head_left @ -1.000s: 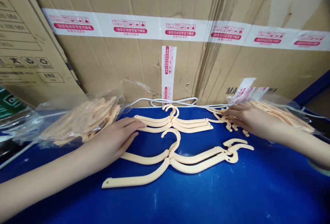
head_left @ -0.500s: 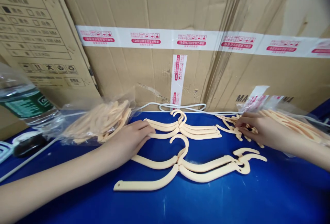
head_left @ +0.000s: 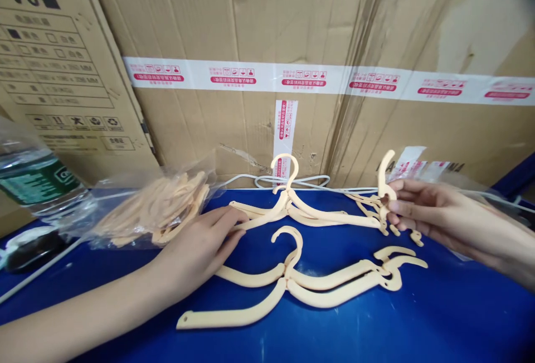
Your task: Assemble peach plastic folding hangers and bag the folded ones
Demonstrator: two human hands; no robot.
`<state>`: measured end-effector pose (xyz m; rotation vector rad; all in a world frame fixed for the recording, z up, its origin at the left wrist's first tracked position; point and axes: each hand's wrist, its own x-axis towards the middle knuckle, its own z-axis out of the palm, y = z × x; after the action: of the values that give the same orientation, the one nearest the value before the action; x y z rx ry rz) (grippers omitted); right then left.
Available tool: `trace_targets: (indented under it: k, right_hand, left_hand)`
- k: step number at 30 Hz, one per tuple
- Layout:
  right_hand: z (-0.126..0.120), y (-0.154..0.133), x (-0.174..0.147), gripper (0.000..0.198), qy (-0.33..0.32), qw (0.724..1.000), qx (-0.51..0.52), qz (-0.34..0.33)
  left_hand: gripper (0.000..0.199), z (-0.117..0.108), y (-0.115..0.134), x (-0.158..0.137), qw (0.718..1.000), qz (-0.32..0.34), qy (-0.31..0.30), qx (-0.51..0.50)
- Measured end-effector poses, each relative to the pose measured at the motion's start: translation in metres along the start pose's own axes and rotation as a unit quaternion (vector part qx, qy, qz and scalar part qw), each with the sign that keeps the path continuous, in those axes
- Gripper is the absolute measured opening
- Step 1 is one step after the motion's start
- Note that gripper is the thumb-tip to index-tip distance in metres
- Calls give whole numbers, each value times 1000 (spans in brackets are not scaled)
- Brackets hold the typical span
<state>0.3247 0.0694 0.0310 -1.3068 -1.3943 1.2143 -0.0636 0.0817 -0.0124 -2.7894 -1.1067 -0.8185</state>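
My left hand (head_left: pixel 204 243) is closed around the left end of a cream plastic hanger (head_left: pixel 267 218), tilted up from the stack behind it. Its right arm reaches toward my right hand (head_left: pixel 438 212). Between the thumb and fingers of that hand is a small cream hook piece (head_left: pixel 383 176), standing upright against the hanger's right tip; whether the two are joined I cannot tell. In front lie two more hangers (head_left: pixel 246 316) with hook pieces (head_left: pixel 390 279) at their right ends. Several loose hook pieces (head_left: pixel 416 237) lie under my right hand.
On the left, a clear bag (head_left: pixel 167 201) holds cream parts, beside a water bottle (head_left: pixel 45 179) and a dark object (head_left: pixel 35 248). Cardboard boxes (head_left: pixel 209 129) rise behind the blue table (head_left: pixel 334 335). A white cable (head_left: pixel 238 179) runs along the back edge.
My right hand has lifted a hook piece from the loose pieces and brought it to the hanger's right tip. My left hand has raised the upper hanger off the stack.
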Motion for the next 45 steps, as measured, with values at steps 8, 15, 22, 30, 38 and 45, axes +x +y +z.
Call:
trace_targets:
  k: [8, 15, 22, 30, 38, 45]
  right_hand:
    - [17, 7, -8, 28, -3, 996, 80, 31]
    - [10, 9, -2, 23, -14, 994, 98, 41]
    - [13, 10, -3, 24, -34, 993, 94, 57]
    - [20, 7, -8, 18, -91, 985, 127, 79]
    - [28, 4, -14, 19, -97, 974, 157, 131]
    - [29, 4, -14, 29, -83, 975, 154, 136]
  left_hand:
    - [11, 5, -3, -3, 989, 84, 87, 85]
    - [13, 5, -1, -4, 985, 100, 99, 100]
    - [18, 7, -3, -6, 981, 104, 112, 116]
    - [19, 6, -2, -6, 980, 111, 111, 124]
    - [17, 6, -2, -6, 980, 113, 111, 125]
    - [18, 5, 1, -8, 974, 132, 112, 146]
